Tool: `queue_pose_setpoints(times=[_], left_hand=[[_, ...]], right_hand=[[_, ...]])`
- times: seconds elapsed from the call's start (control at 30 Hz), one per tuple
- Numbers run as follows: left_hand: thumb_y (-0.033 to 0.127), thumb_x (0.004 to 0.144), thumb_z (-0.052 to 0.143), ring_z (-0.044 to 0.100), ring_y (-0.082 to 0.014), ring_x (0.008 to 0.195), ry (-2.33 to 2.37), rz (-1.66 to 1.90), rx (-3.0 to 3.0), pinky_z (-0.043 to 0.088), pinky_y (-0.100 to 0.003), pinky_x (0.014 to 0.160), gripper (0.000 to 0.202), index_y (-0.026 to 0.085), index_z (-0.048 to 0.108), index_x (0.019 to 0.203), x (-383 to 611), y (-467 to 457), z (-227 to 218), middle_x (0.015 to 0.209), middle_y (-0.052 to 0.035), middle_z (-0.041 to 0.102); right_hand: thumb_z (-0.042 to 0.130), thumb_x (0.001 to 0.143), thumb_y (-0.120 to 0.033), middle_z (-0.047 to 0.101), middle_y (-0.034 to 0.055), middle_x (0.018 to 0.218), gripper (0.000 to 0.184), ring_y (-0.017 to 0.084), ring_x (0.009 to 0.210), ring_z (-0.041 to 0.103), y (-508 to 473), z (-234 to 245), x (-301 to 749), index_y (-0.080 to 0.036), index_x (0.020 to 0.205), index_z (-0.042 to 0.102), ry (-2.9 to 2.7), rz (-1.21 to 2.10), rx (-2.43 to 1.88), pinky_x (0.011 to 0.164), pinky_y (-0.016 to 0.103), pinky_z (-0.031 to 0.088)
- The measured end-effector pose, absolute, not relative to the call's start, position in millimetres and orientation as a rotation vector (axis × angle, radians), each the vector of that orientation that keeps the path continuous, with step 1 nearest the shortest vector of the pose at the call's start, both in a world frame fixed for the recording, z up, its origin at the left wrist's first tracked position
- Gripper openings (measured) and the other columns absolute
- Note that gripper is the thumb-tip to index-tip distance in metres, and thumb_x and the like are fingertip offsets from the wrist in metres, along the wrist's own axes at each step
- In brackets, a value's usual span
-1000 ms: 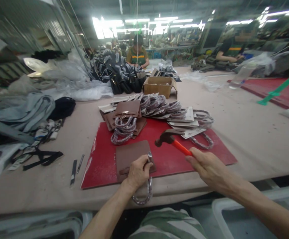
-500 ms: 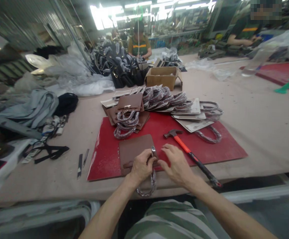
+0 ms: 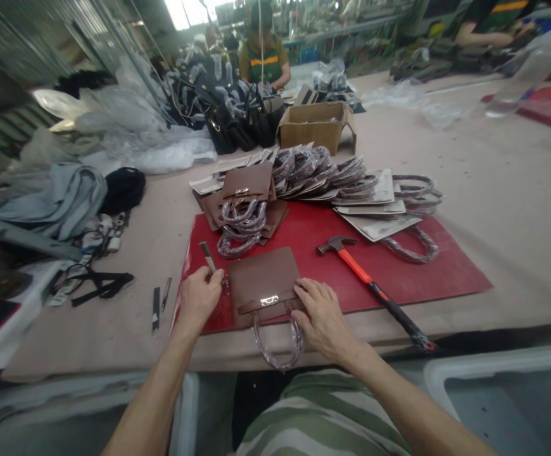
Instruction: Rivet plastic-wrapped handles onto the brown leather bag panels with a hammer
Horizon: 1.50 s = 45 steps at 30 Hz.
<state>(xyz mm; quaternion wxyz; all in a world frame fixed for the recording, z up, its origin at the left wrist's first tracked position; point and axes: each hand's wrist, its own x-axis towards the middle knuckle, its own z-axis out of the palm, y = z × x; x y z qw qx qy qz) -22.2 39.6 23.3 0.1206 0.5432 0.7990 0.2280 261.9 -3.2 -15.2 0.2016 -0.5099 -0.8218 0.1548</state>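
Observation:
A brown bag panel (image 3: 263, 272) lies flat at the near edge of the red board. It bears a shiny metal clasp plate (image 3: 270, 300), and its plastic-wrapped handle (image 3: 278, 361) hangs toward me. My left hand (image 3: 202, 294), left of the panel, is closed on a slim flat tool (image 3: 208, 254) with a dark upper end; its kind is unclear. My right hand (image 3: 320, 310) rests on the panel's right edge, fingers stretched over it and thumb apart beside the handle's base. Right of the panel, a claw hammer (image 3: 356, 265) with an orange and black handle lies on the board.
Beyond the red board (image 3: 399, 272) are stacked brown panels (image 3: 247, 180), pale-backed pieces with wrapped handles (image 3: 375, 225), and a cardboard box (image 3: 311, 126). Black bags (image 3: 228, 130) stand farther back. A person (image 3: 263, 63) sits across the table. Two thin tools (image 3: 156, 310) lie left.
My left hand has left the clasp area, moved left and now holds the slim tool. The clasp plate lies uncovered on the panel. My right hand has come down onto the panel's right edge.

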Motion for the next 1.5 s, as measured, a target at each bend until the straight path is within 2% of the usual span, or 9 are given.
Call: queue_pose_setpoints(times=[0.17,0.27,0.4,0.5,0.67,1.0,1.1,1.27,1.5], left_hand=[[0.036,0.092,0.046,0.068,-0.0295,0.084,2.519,0.170,1.704,0.046,-0.036,0.073,0.029,0.018,0.068,0.086,-51,26,16,0.089,-0.0144,0.073],[0.028,0.092,0.047,0.066,-0.0320,0.105,2.546,0.232,1.895,0.048,-0.043,0.092,0.028,0.012,0.068,0.103,-42,16,3,0.111,-0.0189,0.070],[0.023,0.094,0.049,0.047,-0.0373,0.135,2.437,0.428,2.299,0.029,-0.061,0.115,0.033,0.009,0.063,0.120,-19,0,-9,0.140,-0.0211,0.056],[0.018,0.097,0.046,0.050,-0.0318,0.132,2.093,0.540,2.497,0.026,-0.059,0.119,0.027,0.014,0.064,0.116,0,-11,-10,0.134,-0.0156,0.062],[0.013,0.095,0.049,0.058,-0.0247,0.108,1.711,0.505,2.479,0.051,-0.041,0.098,0.019,0.016,0.065,0.106,15,-18,-4,0.116,-0.0105,0.065],[-0.001,0.083,0.047,0.054,-0.0280,0.090,1.639,0.136,2.695,0.054,-0.041,0.076,0.022,0.013,0.061,0.092,19,-19,2,0.096,-0.0121,0.060],[-0.001,0.085,0.044,0.057,-0.0264,0.093,1.506,0.374,2.740,0.057,-0.041,0.081,0.024,0.013,0.062,0.093,7,-19,-11,0.096,-0.0119,0.062],[-0.004,0.086,0.038,0.059,-0.0224,0.120,1.192,0.954,2.712,0.055,-0.043,0.103,0.038,0.017,0.065,0.104,-21,-20,-36,0.113,-0.0094,0.067],[0.001,0.089,0.043,0.058,-0.0240,0.128,1.248,1.003,2.696,0.056,-0.045,0.105,0.040,0.019,0.067,0.115,-22,-29,-48,0.121,-0.0111,0.066]], right_hand=[[0.053,0.094,-0.018,0.060,0.0129,0.128,0.027,0.029,0.114,0.051,11,-10,260,-0.018,0.117,0.065,-2.358,0.346,-1.402,0.099,0.043,0.039],[0.054,0.094,-0.017,0.062,0.0109,0.116,0.022,0.026,0.101,0.051,24,-5,262,-0.019,0.112,0.067,-2.529,0.286,-1.321,0.086,0.038,0.040],[0.053,0.094,-0.012,0.061,0.0097,0.104,0.023,0.025,0.090,0.048,38,1,265,-0.018,0.113,0.065,-2.797,0.154,-1.141,0.078,0.037,0.036],[0.052,0.094,-0.013,0.059,0.0113,0.103,0.021,0.025,0.088,0.047,42,2,263,-0.014,0.113,0.062,-2.915,0.018,-0.973,0.078,0.038,0.035],[0.049,0.096,-0.014,0.058,0.0118,0.100,0.020,0.025,0.084,0.045,42,-4,260,-0.011,0.112,0.061,-2.975,-0.151,-0.843,0.075,0.037,0.035],[0.046,0.091,-0.006,0.061,0.0103,0.103,0.028,0.023,0.087,0.046,48,-17,276,-0.016,0.109,0.065,-2.745,0.187,-0.802,0.080,0.034,0.040],[0.043,0.087,-0.001,0.063,0.0090,0.100,0.033,0.021,0.085,0.048,55,-18,281,-0.017,0.104,0.068,-2.672,0.338,-0.726,0.077,0.033,0.040],[0.046,0.083,0.000,0.066,0.0075,0.101,0.032,0.021,0.086,0.050,70,-13,284,-0.019,0.095,0.070,-2.741,0.423,-0.581,0.078,0.033,0.040],[0.053,0.088,-0.007,0.066,0.0069,0.103,0.023,0.022,0.093,0.052,67,-9,281,-0.021,0.095,0.070,-2.804,0.397,-0.503,0.087,0.038,0.042]])
